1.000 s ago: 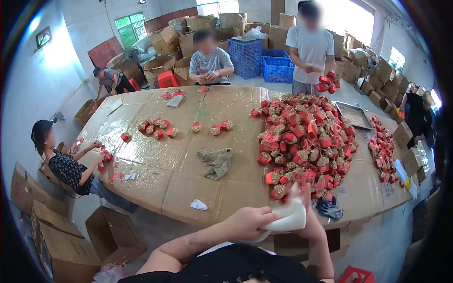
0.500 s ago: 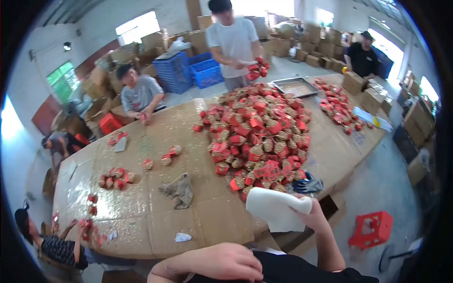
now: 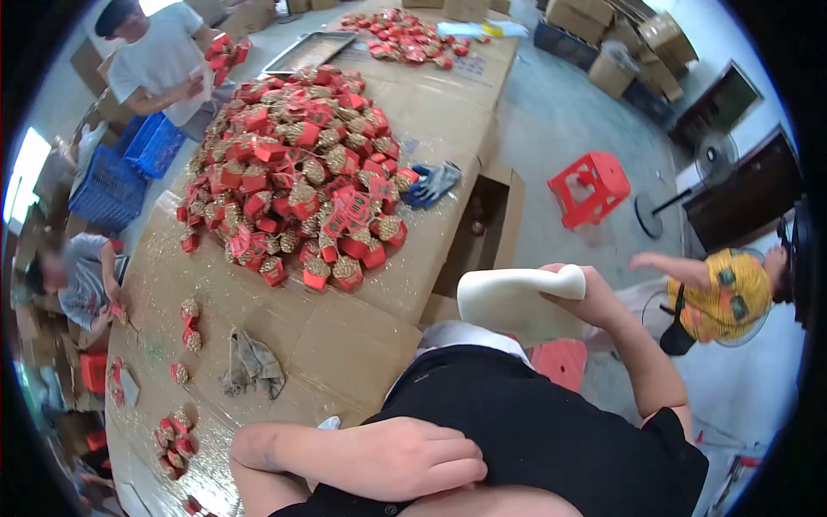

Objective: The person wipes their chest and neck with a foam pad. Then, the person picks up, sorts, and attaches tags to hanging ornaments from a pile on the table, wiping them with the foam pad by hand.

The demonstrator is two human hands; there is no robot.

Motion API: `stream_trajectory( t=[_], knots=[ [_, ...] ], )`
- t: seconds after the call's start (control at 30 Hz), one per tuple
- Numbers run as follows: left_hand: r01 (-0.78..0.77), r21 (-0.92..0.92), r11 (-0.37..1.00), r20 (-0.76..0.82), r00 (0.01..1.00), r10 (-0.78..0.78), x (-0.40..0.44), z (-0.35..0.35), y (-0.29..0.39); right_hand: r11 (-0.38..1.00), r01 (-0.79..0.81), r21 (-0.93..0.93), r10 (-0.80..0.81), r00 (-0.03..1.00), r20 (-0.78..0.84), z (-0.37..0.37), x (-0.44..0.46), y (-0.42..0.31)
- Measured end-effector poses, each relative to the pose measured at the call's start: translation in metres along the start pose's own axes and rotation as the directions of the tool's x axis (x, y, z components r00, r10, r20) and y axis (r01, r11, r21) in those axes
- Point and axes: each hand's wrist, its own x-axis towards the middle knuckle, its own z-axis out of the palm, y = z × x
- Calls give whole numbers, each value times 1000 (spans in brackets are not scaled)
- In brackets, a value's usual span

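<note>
The right grip [image 3: 596, 297] was clamped on the rolled end of a white sheet [image 3: 500, 293], which stretched leftward from it. The sheet looked light, soft and bendy, best held by that roll. The left grip [image 3: 422, 461], lower left, rested against the shirt [image 3: 534, 422]; its palm was hidden, so whether it held anything could not be told.

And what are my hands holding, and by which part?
The right hand holds a white sheet by its curled end; nothing shows in the left hand.
</note>
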Motion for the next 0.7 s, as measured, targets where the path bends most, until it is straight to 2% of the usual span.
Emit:
stream_trajectory(
  t=[0.07,0.13,0.2,0.23,0.27,0.33,0.37,0.4,0.43,0.47,0.5,0.53,0.57,0.6,0.67,0.7],
  knots=[
    [-22,-328,945,-193,980,-44,-5,-8,10,997,-75,10,75,995,59,0,-14,8],
    [17,-428,904,-181,978,-105,-4,-13,13,997,-79,-20,80,993,90,3,-24,21],
    [5,-151,989,73,997,6,4,-7,11,996,-59,-69,67,990,123,5,-31,32],
    [-13,-48,999,57,998,16,-1,-8,8,995,-98,-6,98,986,135,7,-31,35],
    [-7,-86,996,66,998,13,-5,-12,6,989,-135,53,129,986,108,10,-32,33],
    [95,-30,995,-26,995,-96,-13,-27,0,976,-170,139,158,983,95,14,-31,37],
    [93,-19,996,-53,994,-93,-23,-31,-6,970,-169,173,170,985,8,17,-30,43],
    [156,-129,979,-89,982,-168,-51,-38,-23,959,-188,213,205,977,-58,21,-30,54],
    [226,-168,960,-266,927,-264,-70,-29,-30,943,-196,269,221,973,-63,23,-29,62],
    [357,-247,901,-480,763,-434,-75,-19,-29,939,-209,272,232,971,-54,24,-27,66],
    [431,-344,834,-560,619,-551,-87,-14,-37,950,-152,271,190,975,-119,25,-24,68],
    [435,-348,830,-563,611,-557,-93,-2,-53,961,-88,263,140,973,-183,24,-18,68],
    [484,-400,778,-651,447,-613,-88,5,-71,977,-60,207,98,979,-177,24,-7,66],
    [517,-459,722,-718,262,-645,-79,9,-86,996,24,85,-9,985,-173,25,10,62],
    [593,-330,734,-737,324,-593,-35,9,-122,950,220,-221,-214,976,51,24,54,45],
    [650,-218,728,-749,367,-552,-8,7,-140,916,360,-176,-341,931,134,28,79,40]
  ],
)
